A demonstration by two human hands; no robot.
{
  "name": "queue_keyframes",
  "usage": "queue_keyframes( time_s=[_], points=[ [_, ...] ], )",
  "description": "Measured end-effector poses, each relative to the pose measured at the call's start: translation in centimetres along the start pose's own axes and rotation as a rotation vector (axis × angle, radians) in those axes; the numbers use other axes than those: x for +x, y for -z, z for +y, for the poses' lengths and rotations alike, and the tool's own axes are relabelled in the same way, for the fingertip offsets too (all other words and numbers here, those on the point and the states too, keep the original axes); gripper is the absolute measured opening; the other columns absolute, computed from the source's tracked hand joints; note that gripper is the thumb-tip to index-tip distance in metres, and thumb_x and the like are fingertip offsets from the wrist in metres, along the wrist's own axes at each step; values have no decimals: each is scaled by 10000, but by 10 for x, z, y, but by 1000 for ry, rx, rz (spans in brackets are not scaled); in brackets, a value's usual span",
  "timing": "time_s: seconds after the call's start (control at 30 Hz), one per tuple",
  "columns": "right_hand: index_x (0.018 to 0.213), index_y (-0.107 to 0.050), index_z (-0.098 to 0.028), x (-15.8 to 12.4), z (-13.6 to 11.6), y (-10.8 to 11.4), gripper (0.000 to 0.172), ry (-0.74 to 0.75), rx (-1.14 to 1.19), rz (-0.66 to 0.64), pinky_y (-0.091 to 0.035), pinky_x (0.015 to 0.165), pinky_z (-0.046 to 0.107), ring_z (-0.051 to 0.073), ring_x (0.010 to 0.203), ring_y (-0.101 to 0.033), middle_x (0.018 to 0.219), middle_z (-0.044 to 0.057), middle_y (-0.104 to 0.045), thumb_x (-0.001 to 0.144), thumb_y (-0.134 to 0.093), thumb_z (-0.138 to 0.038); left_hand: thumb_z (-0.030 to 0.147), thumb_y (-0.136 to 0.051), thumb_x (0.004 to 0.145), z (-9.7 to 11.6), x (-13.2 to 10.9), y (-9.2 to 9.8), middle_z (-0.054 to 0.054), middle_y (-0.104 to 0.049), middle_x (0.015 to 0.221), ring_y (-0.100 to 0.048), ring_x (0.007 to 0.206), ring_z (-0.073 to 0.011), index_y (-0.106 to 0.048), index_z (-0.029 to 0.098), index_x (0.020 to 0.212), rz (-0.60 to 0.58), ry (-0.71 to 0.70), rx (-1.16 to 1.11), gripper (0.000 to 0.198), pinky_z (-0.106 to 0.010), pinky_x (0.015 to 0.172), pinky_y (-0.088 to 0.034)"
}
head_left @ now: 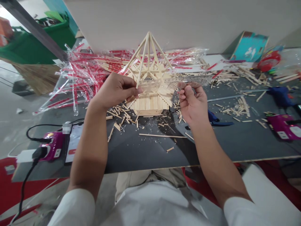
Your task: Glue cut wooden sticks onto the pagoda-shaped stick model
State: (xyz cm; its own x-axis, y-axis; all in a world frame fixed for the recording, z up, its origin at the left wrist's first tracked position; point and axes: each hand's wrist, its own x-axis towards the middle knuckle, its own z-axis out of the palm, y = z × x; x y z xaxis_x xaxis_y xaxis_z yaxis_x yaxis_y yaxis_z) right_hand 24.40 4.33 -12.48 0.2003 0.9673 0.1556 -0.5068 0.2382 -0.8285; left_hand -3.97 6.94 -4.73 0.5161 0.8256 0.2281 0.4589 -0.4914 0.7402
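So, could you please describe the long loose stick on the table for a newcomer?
On the dark table, just in front of the stick model, lies one thin wooden stick, far longer than the short scraps scattered near it.

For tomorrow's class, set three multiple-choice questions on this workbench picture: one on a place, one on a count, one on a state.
1. Where does the phone lie?
A. On the stick model
B. Left of the left forearm, at the dark board
C. Inside the green bin

2. How many magenta devices lie on the board?
A. Two
B. Three
C. Five

3. What is the left hand doing?
A. Resting flat on the board
B. Gripping the broom
C. Holding the stick model

Answers:
1. B, since the phone shows beside that forearm, at the board's near-left part.
2. A, since one lies at each side of the board.
3. C, since its curled fingers are on the model's sticks, above the board.
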Motion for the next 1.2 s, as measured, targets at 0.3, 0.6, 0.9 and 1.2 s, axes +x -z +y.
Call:
queue_keyframes(
  time_s=[0.3, 0.6, 0.9, 1.2],
  points=[
    [885, -607, -266, 0, 0, -1, 408, -7, -41, 14, -545, 605, 127, 45, 726, -654, 942, -40, -775, 718, -956, -394, 307, -717, 920, 6, 0, 0, -23, -585, 542, -493, 508, -77, -590, 154, 578, 4, 22, -13, 396, -252, 523, -385],
    [872, -612, -266, -1, -3, -6, 444, -21, -53, 32, -531, 563, 137, 45, 689, -638, 956, -36, -787, 667, -977, -412, 249, -737, 879, 1, 0, 0, -16, -589, 535, -486, 495, -77, -611, 161, 595, 30, 24, -9, 323, -238, 489, -374],
    [876, -632, -252, 0, -3, -2, 442, -21, -11, -7, -514, 559, 113, 38, 690, -641, 951, -12, -801, 657, -994, -379, 250, -690, 892, 7, 0, 0, -13, -568, 547, -498, 521, -92, -609, 164, 626, 18, 32, 52, 291, -249, 517, -382],
    [878, -628, -260, -2, -4, -5, 448, -20, -19, -2, -517, 560, 120, 39, 687, -632, 958, -27, -797, 654, -994, -389, 224, -695, 885, 8, 0, 0, -17, -572, 532, -473, 514, -82, -605, 157, 605, 15, 21, 21, 302, -244, 518, -380]
  ],
)
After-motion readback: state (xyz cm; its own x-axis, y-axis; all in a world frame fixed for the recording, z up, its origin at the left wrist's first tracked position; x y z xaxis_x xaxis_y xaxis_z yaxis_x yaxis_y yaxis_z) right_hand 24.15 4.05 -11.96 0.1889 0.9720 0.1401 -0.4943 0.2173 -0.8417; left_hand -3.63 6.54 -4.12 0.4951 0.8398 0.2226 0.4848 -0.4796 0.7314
